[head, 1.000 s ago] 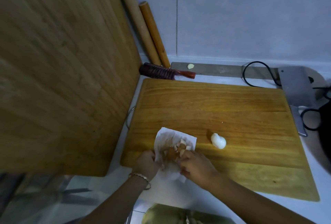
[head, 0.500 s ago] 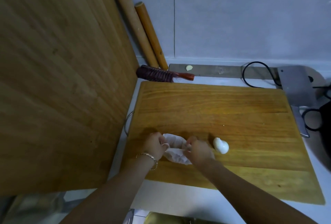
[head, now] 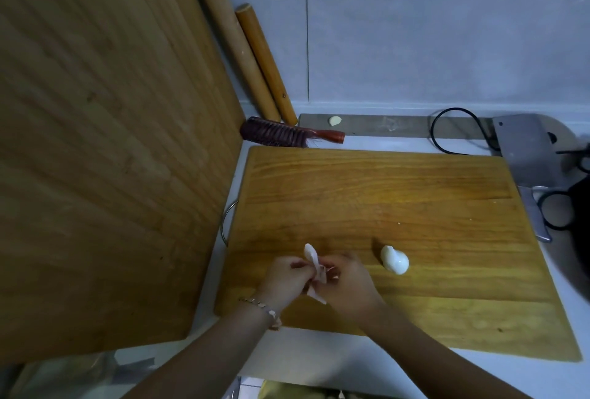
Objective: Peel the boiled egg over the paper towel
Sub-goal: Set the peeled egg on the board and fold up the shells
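A white peeled egg (head: 395, 260) lies on the wooden cutting board (head: 383, 194), right of my hands. My left hand (head: 282, 279) and my right hand (head: 346, 280) are pressed together over the board's near left part, both gripping the paper towel (head: 316, 266), which is bunched into a tight wad between them. Only a white corner of it sticks up and another pokes out below. The shell bits are hidden inside the wad.
A large upright wooden board (head: 105, 143) walls off the left. Two rolling pins (head: 255, 60) lean in the corner above a red brush (head: 287, 135). A cleaver (head: 526, 156), black cable (head: 453, 130) and scissors (head: 558, 210) lie at the right.
The towel lay open with shell pieces on it a second ago; both hands have since gathered it and squeezed it into a small wad. The egg has stayed put.
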Available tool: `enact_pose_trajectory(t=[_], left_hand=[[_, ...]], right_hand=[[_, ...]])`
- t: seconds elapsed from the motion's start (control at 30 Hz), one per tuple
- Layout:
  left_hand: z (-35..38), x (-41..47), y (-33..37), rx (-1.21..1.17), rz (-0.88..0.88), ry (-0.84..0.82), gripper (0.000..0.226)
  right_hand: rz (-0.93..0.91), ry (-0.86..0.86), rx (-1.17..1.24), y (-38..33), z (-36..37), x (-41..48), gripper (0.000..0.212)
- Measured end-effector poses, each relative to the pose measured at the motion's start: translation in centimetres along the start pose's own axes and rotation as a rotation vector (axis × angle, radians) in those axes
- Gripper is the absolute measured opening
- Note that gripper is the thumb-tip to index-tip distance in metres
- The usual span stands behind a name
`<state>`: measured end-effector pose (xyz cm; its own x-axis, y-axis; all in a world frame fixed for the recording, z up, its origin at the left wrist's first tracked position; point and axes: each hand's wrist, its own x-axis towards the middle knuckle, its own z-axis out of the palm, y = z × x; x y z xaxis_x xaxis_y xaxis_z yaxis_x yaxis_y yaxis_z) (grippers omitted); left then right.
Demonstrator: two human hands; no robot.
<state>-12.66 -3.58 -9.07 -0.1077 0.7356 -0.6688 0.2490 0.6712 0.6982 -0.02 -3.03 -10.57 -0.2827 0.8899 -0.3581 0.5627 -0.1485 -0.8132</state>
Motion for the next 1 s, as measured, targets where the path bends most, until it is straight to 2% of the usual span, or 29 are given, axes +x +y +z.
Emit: enact_pose_trajectory(t=[0.07,0.1,0.23,0.33,0.37,0.4,0.47,0.57,0.67,0.8,0.9,1.0], left_hand=[[-0.1,-0.7,0.1,-0.097,-0.048,-0.036,0.024],[-0.2,-0.9,0.0,-0.085,-0.029,-0.047,0.027],[-0.8,-1.7,-1.2,0.109,0.245,0.049,0.021],[-1.6,-2.2,-2.7,0.394,0.483,-0.003,0.059],[-1.5,-2.5,-2.9,0.465,0.563,-0.022,0.061],[-1.2,-2.7,-3.1,0.51,0.627,-0.007,0.054],[-0.5,-3.1,-3.3,0.535,0.68,0.125,0.037],[0.7,-3.6,-3.2,0.498,0.683,0.279,0.022],[1.5,-3.7,-3.3,0.526,0.592,0.332,0.021],[2.2,-3.1,-3.9,0.616,0.501,0.429,0.023],[2.4,-2.6,-4.3,0.767,0.45,0.33,0.032],[2.1,-2.1,-4.8,0.801,0.383,0.209,0.032]], right_hand=[[-0.037,-0.001,-0.057,0.1,-0.1,-0.6,0.026],[-0.06,0.021,-0.087,0.2,-0.2,-0.8,0.025],[-0.137,0.088,-0.131,0.4,-1.2,-1.3,0.011],[-0.181,0.026,-0.152,0.0,-1.9,-1.6,0.007],[-0.194,-0.01,-0.158,-0.2,-2.0,-1.7,0.006],[-0.196,-0.03,-0.148,-0.4,-1.9,-1.9,0.005],[-0.146,0.007,-0.057,-0.4,-1.6,-2.2,0.005],[0.0,0.139,0.1,-0.1,-1.1,-2.2,0.017],[0.011,0.139,0.097,0.2,-0.5,-2.1,0.026],[-0.025,0.082,-0.022,0.5,-0.1,-2.2,0.015],[-0.039,-0.039,-0.175,1.0,-0.1,-2.1,0.022],[-0.06,-0.179,-0.369,1.0,-0.4,-2.0,0.023]])
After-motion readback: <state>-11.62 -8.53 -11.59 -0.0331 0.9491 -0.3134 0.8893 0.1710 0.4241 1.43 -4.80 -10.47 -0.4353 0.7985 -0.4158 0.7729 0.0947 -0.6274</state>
